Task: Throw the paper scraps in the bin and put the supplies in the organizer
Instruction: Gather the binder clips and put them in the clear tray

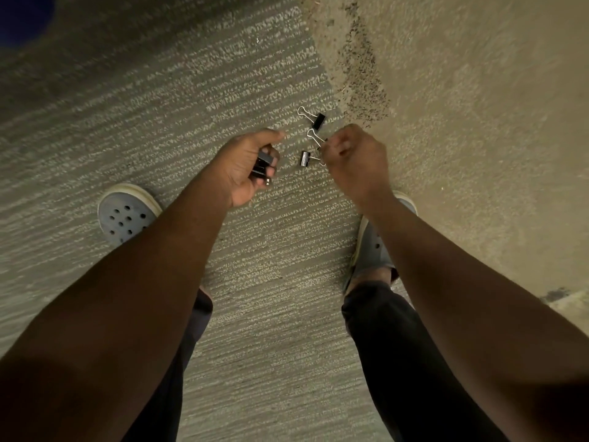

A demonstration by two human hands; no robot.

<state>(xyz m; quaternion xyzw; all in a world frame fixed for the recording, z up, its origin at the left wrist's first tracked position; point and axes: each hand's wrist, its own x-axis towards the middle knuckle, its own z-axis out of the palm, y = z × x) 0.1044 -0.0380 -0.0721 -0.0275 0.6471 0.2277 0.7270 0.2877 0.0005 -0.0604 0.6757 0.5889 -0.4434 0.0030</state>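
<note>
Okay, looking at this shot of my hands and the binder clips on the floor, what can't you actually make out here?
- Clips bunched in the left hand: the curled fingers hide their number.
- The clip pinched by the right hand: its body is behind the fingers; only wire loops show.
- Bin, organizer, paper scraps: outside the head view.
- Right shoe: mostly hidden behind the forearm.

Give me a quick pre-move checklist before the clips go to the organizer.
1. Left hand holding gathered clips: ok.
2. Right hand pinching a clip's wire handle: ok.
3. Floor cleared of clips: not ok; top clip and lower clip lie on the carpet.
4. Organizer in view: not ok.
5. Bin in view: not ok.
6. Paper scraps gone: cannot tell.
</note>
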